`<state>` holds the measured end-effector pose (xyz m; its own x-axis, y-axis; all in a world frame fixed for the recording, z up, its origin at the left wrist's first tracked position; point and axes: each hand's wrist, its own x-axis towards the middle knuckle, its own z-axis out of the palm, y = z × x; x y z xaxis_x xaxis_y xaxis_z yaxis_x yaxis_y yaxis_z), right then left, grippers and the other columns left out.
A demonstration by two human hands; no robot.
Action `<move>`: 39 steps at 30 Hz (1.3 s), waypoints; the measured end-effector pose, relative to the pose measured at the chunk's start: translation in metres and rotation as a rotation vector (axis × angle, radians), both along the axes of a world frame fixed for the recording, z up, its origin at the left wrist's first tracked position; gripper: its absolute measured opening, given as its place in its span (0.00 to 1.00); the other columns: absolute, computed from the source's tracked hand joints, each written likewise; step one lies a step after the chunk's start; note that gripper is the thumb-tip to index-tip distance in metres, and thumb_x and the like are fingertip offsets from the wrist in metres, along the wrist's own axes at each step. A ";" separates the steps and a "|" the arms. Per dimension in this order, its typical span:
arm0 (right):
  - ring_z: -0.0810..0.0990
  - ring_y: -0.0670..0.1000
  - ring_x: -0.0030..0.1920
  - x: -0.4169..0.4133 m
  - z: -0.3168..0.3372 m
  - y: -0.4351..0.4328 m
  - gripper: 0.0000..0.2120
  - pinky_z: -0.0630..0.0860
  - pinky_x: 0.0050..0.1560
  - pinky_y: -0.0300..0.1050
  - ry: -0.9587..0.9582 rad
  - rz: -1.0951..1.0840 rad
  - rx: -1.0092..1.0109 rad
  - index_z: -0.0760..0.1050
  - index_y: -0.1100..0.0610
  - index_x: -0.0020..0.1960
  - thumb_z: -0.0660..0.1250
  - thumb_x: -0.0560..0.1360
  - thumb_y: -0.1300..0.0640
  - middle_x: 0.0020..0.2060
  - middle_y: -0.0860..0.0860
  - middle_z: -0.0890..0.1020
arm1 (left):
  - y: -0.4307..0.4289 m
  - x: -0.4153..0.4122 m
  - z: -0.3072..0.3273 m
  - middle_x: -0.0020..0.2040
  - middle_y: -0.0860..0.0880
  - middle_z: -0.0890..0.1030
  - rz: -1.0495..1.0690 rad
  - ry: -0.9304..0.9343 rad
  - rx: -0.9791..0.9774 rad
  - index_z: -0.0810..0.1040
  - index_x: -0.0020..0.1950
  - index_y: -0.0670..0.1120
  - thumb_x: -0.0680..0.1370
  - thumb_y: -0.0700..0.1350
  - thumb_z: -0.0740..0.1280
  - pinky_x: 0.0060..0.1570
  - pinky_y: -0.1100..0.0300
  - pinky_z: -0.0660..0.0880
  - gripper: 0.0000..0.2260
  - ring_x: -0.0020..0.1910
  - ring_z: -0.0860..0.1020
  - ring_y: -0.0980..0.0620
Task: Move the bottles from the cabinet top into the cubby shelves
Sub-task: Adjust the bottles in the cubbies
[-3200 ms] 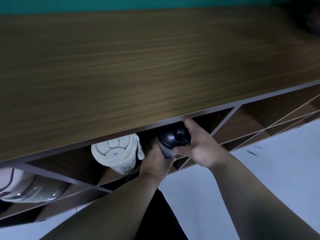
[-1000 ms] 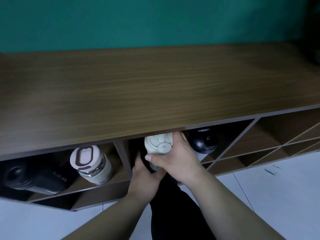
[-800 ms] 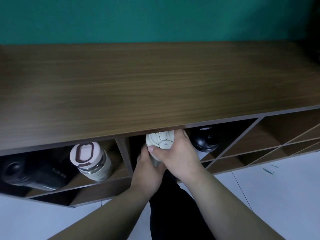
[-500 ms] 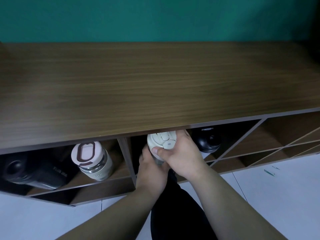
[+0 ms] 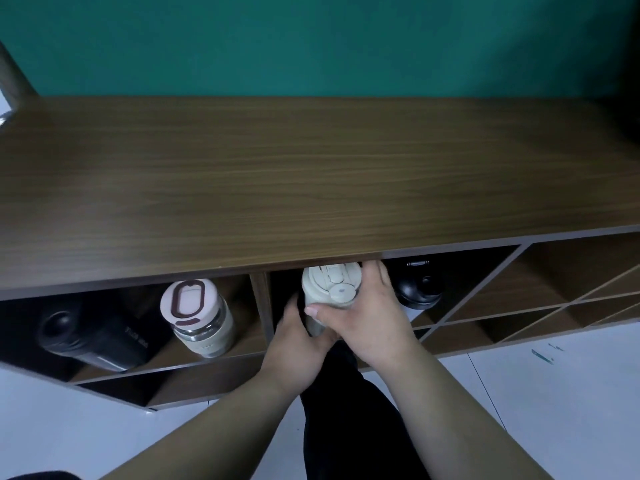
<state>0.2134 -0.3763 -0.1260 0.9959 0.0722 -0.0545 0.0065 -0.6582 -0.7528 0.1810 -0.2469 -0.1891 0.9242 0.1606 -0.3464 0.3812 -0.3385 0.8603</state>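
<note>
Both hands are on a cream flip-lid bottle (image 5: 329,285) at the mouth of a cubby (image 5: 277,296) just under the cabinet top (image 5: 311,188). The right hand (image 5: 367,320) wraps the bottle's neck below the lid, thumb across the front; the left hand (image 5: 294,337) cups the body from below and from the left. The bottle lies on its side, lid toward the person, its base hidden inside the opening.

The step in hand looks like the seating of this bottle in the cubby: it is partly in, and the lid is level with the front edge of the cabinet. A black bottle (image 5: 417,289) lies just beside it to the right, seemingly in the same compartment. Past the upright divider (image 5: 259,299) to the left, the next cubby holds a glass bottle with a pink lid (image 5: 199,317) and a dark flask (image 5: 93,336), both on their sides. No bottle is visible on the cabinet top, so the task seems close to done.

The next move probably calls for a short push inward until the bottle rests on the shelf floor, then an easy release, the left hand leaving last so the round body does not roll. It could knock the black bottle, or roll forward out of the cubby if let go too early.
</note>
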 end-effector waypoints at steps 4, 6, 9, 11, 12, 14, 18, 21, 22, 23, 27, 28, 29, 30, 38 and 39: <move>0.62 0.44 0.75 -0.032 0.026 0.001 0.40 0.69 0.70 0.47 -0.116 0.097 -0.147 0.63 0.45 0.71 0.75 0.64 0.36 0.71 0.40 0.65 | 0.037 -0.032 0.010 0.58 0.55 0.85 -0.147 0.177 -0.049 0.77 0.68 0.50 0.68 0.61 0.74 0.63 0.52 0.79 0.32 0.57 0.83 0.56; 0.51 0.36 0.76 -0.054 0.042 0.011 0.40 0.55 0.75 0.37 -0.136 0.208 -0.156 0.59 0.44 0.77 0.72 0.70 0.38 0.74 0.34 0.57 | 0.065 -0.051 0.022 0.54 0.54 0.86 -0.273 0.209 -0.016 0.82 0.60 0.53 0.67 0.61 0.74 0.61 0.56 0.79 0.24 0.55 0.84 0.56; 0.55 0.32 0.75 -0.083 0.063 0.041 0.33 0.54 0.70 0.27 -0.068 0.332 -0.095 0.63 0.41 0.76 0.68 0.73 0.38 0.73 0.31 0.60 | 0.110 -0.072 0.041 0.57 0.59 0.87 -0.364 0.198 0.004 0.85 0.58 0.59 0.74 0.55 0.74 0.63 0.58 0.79 0.13 0.59 0.83 0.61; 0.67 0.34 0.68 -0.090 0.065 0.071 0.27 0.61 0.61 0.24 0.016 0.409 -0.056 0.69 0.41 0.71 0.67 0.74 0.39 0.63 0.29 0.70 | 0.135 -0.078 0.046 0.54 0.58 0.88 -0.266 0.180 0.022 0.84 0.59 0.57 0.76 0.52 0.72 0.55 0.61 0.82 0.12 0.53 0.83 0.64; 0.70 0.35 0.66 -0.089 0.063 0.087 0.26 0.64 0.59 0.25 0.072 0.433 -0.039 0.70 0.41 0.71 0.67 0.74 0.39 0.59 0.30 0.72 | 0.145 -0.081 0.049 0.50 0.58 0.88 -0.202 0.190 0.012 0.84 0.58 0.55 0.76 0.51 0.72 0.46 0.67 0.80 0.11 0.48 0.83 0.65; 0.71 0.41 0.69 -0.080 0.052 0.115 0.29 0.67 0.63 0.35 0.128 0.420 -0.014 0.67 0.42 0.73 0.68 0.74 0.41 0.66 0.35 0.73 | 0.158 -0.082 0.046 0.43 0.59 0.88 -0.152 0.171 0.018 0.85 0.54 0.53 0.78 0.44 0.71 0.37 0.72 0.75 0.07 0.42 0.82 0.64; 0.63 0.47 0.76 -0.057 0.015 0.145 0.38 0.60 0.62 0.35 0.131 0.299 0.005 0.58 0.49 0.79 0.71 0.74 0.46 0.77 0.46 0.65 | 0.175 -0.067 0.032 0.52 0.54 0.82 -0.002 0.166 0.147 0.72 0.61 0.49 0.76 0.49 0.75 0.46 0.62 0.76 0.18 0.49 0.81 0.54; 0.62 0.48 0.78 -0.047 -0.008 0.153 0.46 0.61 0.68 0.38 0.163 0.275 -0.004 0.53 0.49 0.81 0.74 0.71 0.43 0.78 0.47 0.63 | 0.190 -0.054 0.008 0.75 0.53 0.73 0.010 0.080 0.137 0.56 0.80 0.57 0.65 0.66 0.79 0.69 0.49 0.74 0.50 0.69 0.77 0.51; 0.65 0.48 0.76 -0.044 -0.012 0.155 0.44 0.63 0.67 0.39 0.162 0.269 0.006 0.56 0.47 0.80 0.75 0.70 0.44 0.76 0.46 0.67 | 0.196 -0.051 -0.009 0.75 0.53 0.73 0.000 0.053 0.104 0.57 0.79 0.62 0.63 0.68 0.79 0.70 0.46 0.74 0.51 0.70 0.77 0.51; 0.68 0.48 0.73 -0.040 -0.016 0.156 0.41 0.65 0.66 0.40 0.154 0.261 0.020 0.60 0.44 0.77 0.76 0.69 0.45 0.72 0.45 0.70 | 0.201 -0.048 -0.024 0.74 0.53 0.74 -0.020 0.040 0.068 0.58 0.78 0.63 0.61 0.69 0.79 0.69 0.44 0.75 0.50 0.69 0.78 0.52; 0.75 0.45 0.65 -0.030 -0.021 0.162 0.28 0.72 0.62 0.47 0.132 0.226 0.061 0.70 0.43 0.66 0.74 0.69 0.44 0.62 0.41 0.76 | 0.199 -0.042 -0.005 0.69 0.54 0.79 -0.036 0.003 0.012 0.61 0.79 0.57 0.63 0.66 0.78 0.68 0.49 0.76 0.48 0.65 0.80 0.54; 0.76 0.45 0.63 -0.030 -0.022 0.164 0.26 0.73 0.62 0.48 0.128 0.219 0.061 0.71 0.43 0.65 0.73 0.69 0.43 0.62 0.42 0.77 | 0.198 -0.041 -0.001 0.67 0.56 0.80 -0.048 0.014 0.040 0.62 0.78 0.57 0.66 0.61 0.77 0.67 0.52 0.76 0.44 0.64 0.81 0.55; 0.77 0.44 0.61 -0.030 -0.023 0.167 0.26 0.74 0.61 0.48 0.126 0.211 0.059 0.72 0.43 0.64 0.73 0.69 0.44 0.61 0.42 0.78 | 0.198 -0.040 0.000 0.65 0.58 0.81 -0.058 0.013 0.060 0.64 0.77 0.57 0.70 0.57 0.76 0.66 0.54 0.76 0.38 0.63 0.81 0.56; 0.77 0.44 0.60 -0.031 -0.025 0.169 0.25 0.75 0.59 0.47 0.124 0.207 0.057 0.72 0.43 0.65 0.73 0.69 0.44 0.60 0.42 0.78 | 0.199 -0.039 0.001 0.64 0.59 0.82 -0.066 0.023 0.065 0.66 0.76 0.58 0.73 0.53 0.75 0.65 0.55 0.76 0.34 0.62 0.81 0.57; 0.79 0.44 0.58 -0.029 -0.027 0.172 0.26 0.76 0.59 0.47 0.131 0.196 0.030 0.72 0.42 0.66 0.73 0.70 0.48 0.59 0.40 0.81 | 0.197 -0.039 -0.006 0.61 0.60 0.83 -0.027 0.001 0.007 0.70 0.69 0.61 0.68 0.61 0.73 0.63 0.52 0.78 0.30 0.58 0.82 0.59; 0.79 0.45 0.58 -0.028 -0.026 0.171 0.25 0.76 0.59 0.48 0.137 0.201 0.023 0.72 0.41 0.66 0.73 0.70 0.48 0.59 0.40 0.81 | 0.195 -0.040 -0.007 0.61 0.60 0.83 -0.017 -0.010 0.013 0.70 0.68 0.63 0.67 0.62 0.73 0.63 0.51 0.79 0.30 0.58 0.82 0.59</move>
<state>0.1859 -0.2049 -0.1520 0.9447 0.2711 -0.1847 0.0322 -0.6369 -0.7703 0.1407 -0.0523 -0.1963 0.9303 0.1498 -0.3348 0.3667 -0.3561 0.8595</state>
